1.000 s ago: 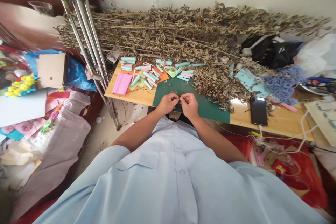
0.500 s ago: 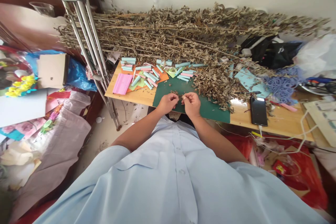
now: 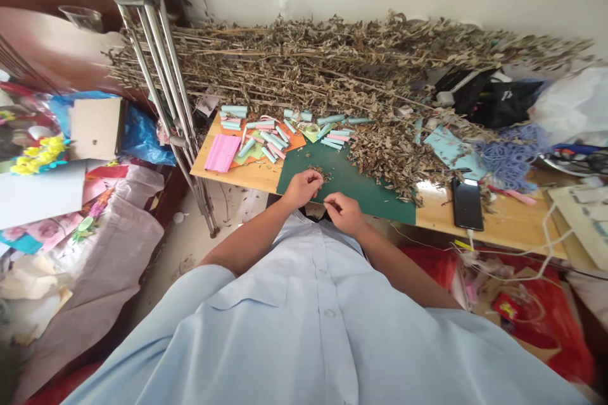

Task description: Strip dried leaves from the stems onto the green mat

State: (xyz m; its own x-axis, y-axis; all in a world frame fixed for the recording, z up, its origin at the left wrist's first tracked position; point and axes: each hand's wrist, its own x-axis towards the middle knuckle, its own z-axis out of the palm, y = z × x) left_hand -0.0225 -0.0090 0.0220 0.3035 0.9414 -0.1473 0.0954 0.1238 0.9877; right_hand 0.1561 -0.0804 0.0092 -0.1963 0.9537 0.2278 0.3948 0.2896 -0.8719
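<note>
My left hand (image 3: 303, 188) rests over the edge of a green cutting mat (image 3: 361, 190), pinching a small sprig of dried brown leaves (image 3: 319, 173). My right hand (image 3: 346, 214) sits lower, near the table's front edge, with its fingers curled together. Nothing shows in those fingers, though a thin stem could be hidden. Beyond the mat lies a heap of dried leaves (image 3: 389, 161), and long dried leafy branches (image 3: 304, 57) stretch across the back. Rolled pale blue and pink paper tubes (image 3: 268, 138) lie on orange and green paper to the left.
The wooden table (image 3: 251, 174) also holds a pink paper pad (image 3: 221, 152), a black phone (image 3: 467, 204), a pale blue card (image 3: 453, 152) and blue yarn (image 3: 510, 164). Metal crutches (image 3: 156, 76) lean at the table's left end. Bags and cables lie beyond the right end.
My right hand has drawn back from my left hand, toward my body. My left hand and its sprig have barely moved.
</note>
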